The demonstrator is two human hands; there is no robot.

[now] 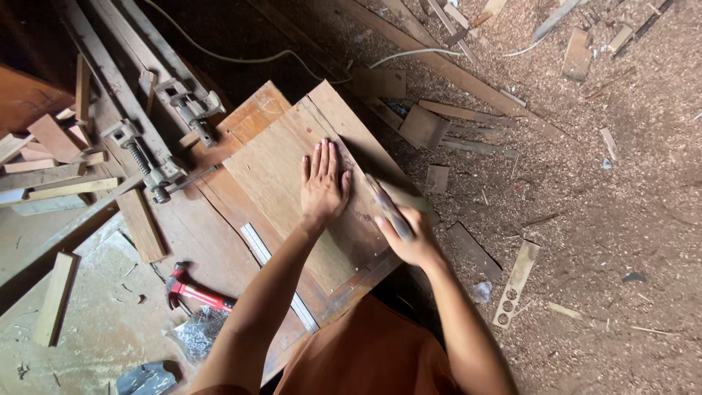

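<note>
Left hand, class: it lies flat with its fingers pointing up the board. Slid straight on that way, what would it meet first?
The left hand would probably meet only more of the wooden board, then its far edge; nothing seems to lie in that line.

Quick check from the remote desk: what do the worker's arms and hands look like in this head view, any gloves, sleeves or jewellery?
Both arms are bare from what shows of the upper arm down to the fingers. The left hand wears no glove, ring or watch, and none shows on the right hand either. No sleeve covers the forearms. An orange garment shows at the bottom of the frame on the person's body.
</note>
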